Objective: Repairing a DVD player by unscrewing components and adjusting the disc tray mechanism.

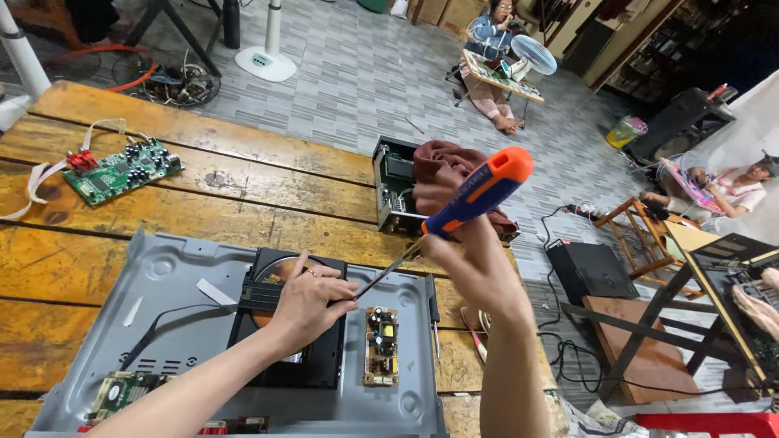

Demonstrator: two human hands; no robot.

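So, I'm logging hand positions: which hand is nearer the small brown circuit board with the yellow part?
Left. The left hand rests on the black disc drive just beside the small brown circuit board; the right hand is raised above it, gripping the screwdriver.

Inside the grey metal chassis (162, 268), the black disc drive (280, 357) fills the middle, the left hand (312, 300) resting on it; a small power board (380, 345) stands just right of it, another circuit board (122, 393) at the near left corner. Bare floor lies between drive and left wall, crossed by a black cable (174, 316). The right hand (479, 264) and screwdriver (454, 211) slant over the right rim. The wooden table (243, 191) beyond is open up to a green circuit board (122, 172)
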